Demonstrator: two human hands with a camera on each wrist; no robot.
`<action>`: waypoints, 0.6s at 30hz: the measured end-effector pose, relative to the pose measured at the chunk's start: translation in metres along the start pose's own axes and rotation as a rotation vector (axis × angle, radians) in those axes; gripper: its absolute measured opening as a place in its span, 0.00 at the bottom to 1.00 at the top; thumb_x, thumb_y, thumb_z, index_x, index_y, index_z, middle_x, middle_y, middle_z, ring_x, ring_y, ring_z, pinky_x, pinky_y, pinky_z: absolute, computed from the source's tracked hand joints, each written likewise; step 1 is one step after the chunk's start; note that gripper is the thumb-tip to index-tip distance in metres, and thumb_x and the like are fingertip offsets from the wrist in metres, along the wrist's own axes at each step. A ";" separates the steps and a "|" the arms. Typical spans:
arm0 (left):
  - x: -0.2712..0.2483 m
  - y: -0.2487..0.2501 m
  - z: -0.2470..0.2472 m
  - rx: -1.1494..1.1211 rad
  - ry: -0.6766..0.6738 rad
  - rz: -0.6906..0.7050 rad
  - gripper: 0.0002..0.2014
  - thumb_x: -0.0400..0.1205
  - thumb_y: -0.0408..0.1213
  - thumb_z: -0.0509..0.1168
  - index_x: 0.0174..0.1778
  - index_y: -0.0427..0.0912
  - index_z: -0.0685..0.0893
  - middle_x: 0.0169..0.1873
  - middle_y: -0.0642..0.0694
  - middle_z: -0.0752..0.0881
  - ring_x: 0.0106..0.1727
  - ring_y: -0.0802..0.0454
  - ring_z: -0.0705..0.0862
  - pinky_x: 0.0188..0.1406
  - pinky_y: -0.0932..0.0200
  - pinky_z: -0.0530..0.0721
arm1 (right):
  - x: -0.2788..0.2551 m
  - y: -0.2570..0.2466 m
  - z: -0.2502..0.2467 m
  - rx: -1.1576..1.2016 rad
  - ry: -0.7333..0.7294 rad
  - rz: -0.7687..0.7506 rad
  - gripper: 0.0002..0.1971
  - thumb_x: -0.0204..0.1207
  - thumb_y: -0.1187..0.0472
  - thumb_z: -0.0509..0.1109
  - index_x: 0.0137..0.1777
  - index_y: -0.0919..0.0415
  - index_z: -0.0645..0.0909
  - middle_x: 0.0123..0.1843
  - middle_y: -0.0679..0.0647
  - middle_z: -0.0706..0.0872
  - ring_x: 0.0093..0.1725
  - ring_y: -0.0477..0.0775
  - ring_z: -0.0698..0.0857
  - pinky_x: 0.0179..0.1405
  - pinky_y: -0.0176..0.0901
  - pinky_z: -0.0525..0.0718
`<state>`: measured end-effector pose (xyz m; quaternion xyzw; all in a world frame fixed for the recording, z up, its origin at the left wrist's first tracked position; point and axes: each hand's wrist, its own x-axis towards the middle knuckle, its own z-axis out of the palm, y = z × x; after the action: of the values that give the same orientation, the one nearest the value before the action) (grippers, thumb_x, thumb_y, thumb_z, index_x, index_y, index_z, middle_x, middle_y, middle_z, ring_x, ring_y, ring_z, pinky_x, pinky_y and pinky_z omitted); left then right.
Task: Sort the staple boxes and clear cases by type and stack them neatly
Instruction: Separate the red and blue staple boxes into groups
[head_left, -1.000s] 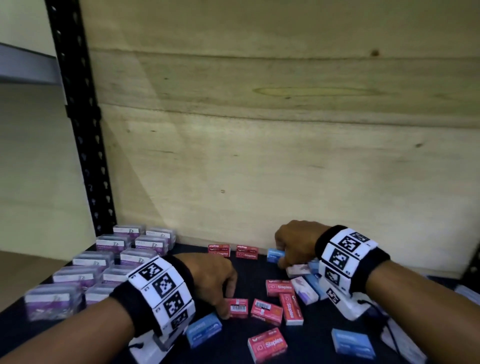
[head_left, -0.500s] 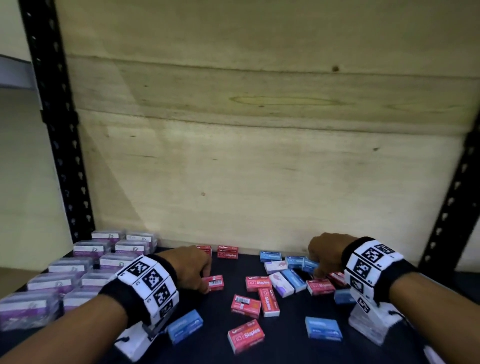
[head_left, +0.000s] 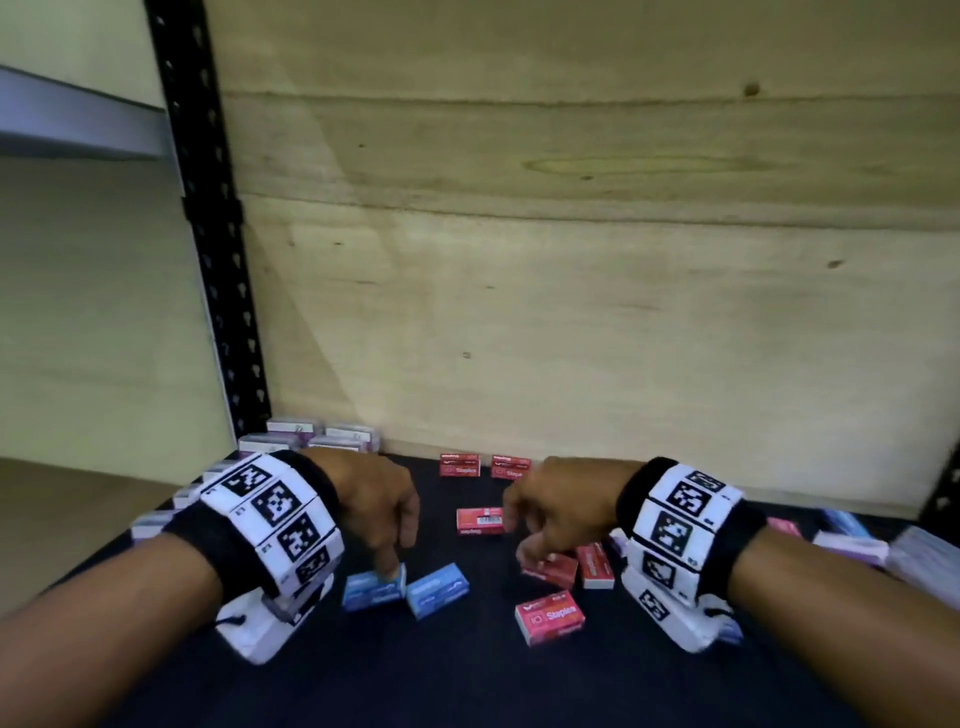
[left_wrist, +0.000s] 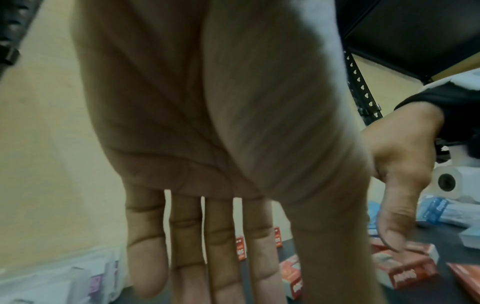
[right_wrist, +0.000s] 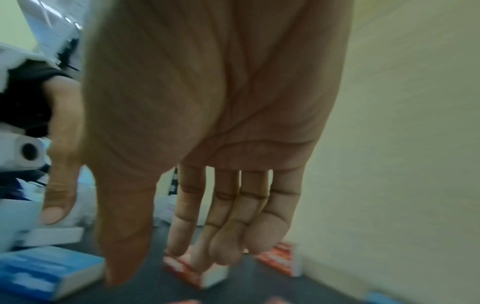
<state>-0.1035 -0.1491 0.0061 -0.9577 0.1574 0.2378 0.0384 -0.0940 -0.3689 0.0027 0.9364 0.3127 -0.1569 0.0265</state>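
Observation:
On the dark shelf mat, my left hand (head_left: 389, 551) reaches down with straight fingers, and one fingertip touches the top of a blue staple box (head_left: 371, 592); a second blue box (head_left: 437, 590) lies right beside it. My right hand (head_left: 524, 540) hangs open over a red staple box (head_left: 553, 569) and its fingertips (right_wrist: 197, 261) touch that box (right_wrist: 207, 277). Neither hand holds anything. Other red boxes lie at the centre (head_left: 480, 521), in front (head_left: 549, 617) and as a pair by the back wall (head_left: 460, 464). Clear cases with purple labels (head_left: 311, 441) stand in rows at the back left.
A plywood back wall (head_left: 571, 312) closes the shelf, and a black perforated upright (head_left: 208, 234) stands at the left. More clear cases and blue boxes (head_left: 852, 540) lie blurred at the right edge. Bare mat (head_left: 467, 675) shows in front of the hands.
My left hand has drawn back from the red box with the barcode to the blue boxes. My right hand has swung left from the back-right boxes to the red ones. The head view shifted.

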 end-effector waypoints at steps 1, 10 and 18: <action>-0.004 0.000 0.002 0.018 -0.019 0.008 0.22 0.72 0.45 0.80 0.61 0.49 0.86 0.54 0.53 0.87 0.49 0.58 0.82 0.51 0.64 0.80 | 0.004 -0.011 0.002 -0.002 -0.014 -0.039 0.19 0.76 0.46 0.75 0.64 0.51 0.82 0.51 0.47 0.87 0.45 0.48 0.81 0.43 0.40 0.76; -0.012 -0.013 0.021 0.020 -0.005 0.021 0.17 0.69 0.42 0.80 0.54 0.51 0.87 0.48 0.56 0.90 0.46 0.57 0.86 0.52 0.58 0.86 | 0.029 -0.055 0.010 -0.137 -0.070 -0.131 0.22 0.74 0.50 0.78 0.66 0.55 0.81 0.57 0.52 0.87 0.47 0.51 0.79 0.45 0.42 0.75; -0.011 0.013 0.004 0.000 0.108 0.091 0.15 0.76 0.44 0.72 0.59 0.56 0.84 0.50 0.59 0.87 0.46 0.60 0.83 0.46 0.66 0.81 | -0.009 -0.008 -0.004 -0.028 -0.035 0.022 0.15 0.74 0.54 0.78 0.59 0.54 0.85 0.44 0.45 0.84 0.44 0.48 0.80 0.41 0.40 0.76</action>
<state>-0.1190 -0.1577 0.0079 -0.9611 0.2024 0.1873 0.0190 -0.1042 -0.3674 0.0101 0.9366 0.3038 -0.1684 0.0468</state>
